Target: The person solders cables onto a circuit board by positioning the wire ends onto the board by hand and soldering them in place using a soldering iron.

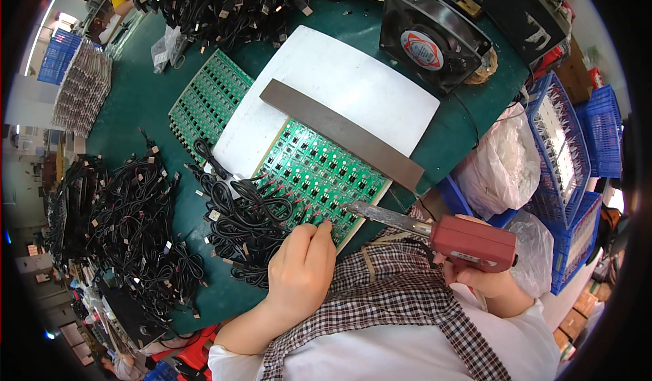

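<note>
Left hand (pixel 301 265) curled, fingertips pinning a red wire (pixel 319 226) to the green circuit panel's (pixel 319 177) near edge, right hand (pixel 485 279) gripping the soldering gun (pixel 468 242) — best bring its tip (pixel 353 208) gently onto the joint — wire held steady

Green work table (pixel 142 102) carrying white board (pixel 339 89), green circuit-board panels (pixel 207 99), piled black cables (pixel 129 225), black fan (pixel 431 38) standing at back

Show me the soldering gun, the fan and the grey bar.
soldering gun (pixel 472 243), head view, red body.
fan (pixel 422 49), head view, round hub label.
grey bar (pixel 339 133), head view, middle of its flat face.
</note>
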Demonstrator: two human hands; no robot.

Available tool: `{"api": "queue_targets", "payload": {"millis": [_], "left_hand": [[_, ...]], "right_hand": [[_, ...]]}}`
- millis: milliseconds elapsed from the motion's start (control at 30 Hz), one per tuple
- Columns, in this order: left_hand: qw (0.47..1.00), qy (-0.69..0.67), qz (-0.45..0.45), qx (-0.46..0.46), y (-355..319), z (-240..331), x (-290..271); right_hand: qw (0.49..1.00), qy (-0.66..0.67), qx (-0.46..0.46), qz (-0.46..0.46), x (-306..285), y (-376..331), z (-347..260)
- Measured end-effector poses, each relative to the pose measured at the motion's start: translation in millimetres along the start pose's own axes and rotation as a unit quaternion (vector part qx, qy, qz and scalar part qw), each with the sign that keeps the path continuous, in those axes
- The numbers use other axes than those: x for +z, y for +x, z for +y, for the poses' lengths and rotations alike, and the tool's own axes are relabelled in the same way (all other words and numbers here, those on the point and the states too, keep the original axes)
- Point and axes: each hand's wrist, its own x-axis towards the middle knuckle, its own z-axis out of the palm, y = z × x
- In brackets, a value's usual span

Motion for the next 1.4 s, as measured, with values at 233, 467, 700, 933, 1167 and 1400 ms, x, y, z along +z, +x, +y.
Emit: {"api": "queue_targets", "payload": {"millis": [233,467,700,933,1167,1400], "left_hand": [[0.994,-0.072,-0.047,-0.071,8.7,-5.6,-3.9],[0.966,-0.198,-0.049,-0.159,10.3,3.3,2.3],[0.992,-0.078,-0.024,-0.099,4.6,4.9,9.3],[0.995,-0.038,-0.008,-0.091,4.1,7.5,10.1],[0.993,-0.057,-0.020,-0.104,4.2,8.1,9.6],[0.993,-0.072,-0.023,-0.094,6.9,3.9,10.6]], "right_hand": [[0.997,0.051,0.052,-0.008,-1.4,-0.1,-10.3],[0.998,0.039,0.046,0.008,-1.0,-5.8,-7.1],[1.000,0.024,0.018,-0.003,-2.9,-11.1,0.6],[0.999,-0.016,0.049,-0.004,-0.9,-10.9,-5.5],[0.978,-0.204,-0.010,-0.042,-8.6,-6.6,-4.6],[0.995,-0.094,0.026,0.002,-0.5,-11.3,-4.4]]}}
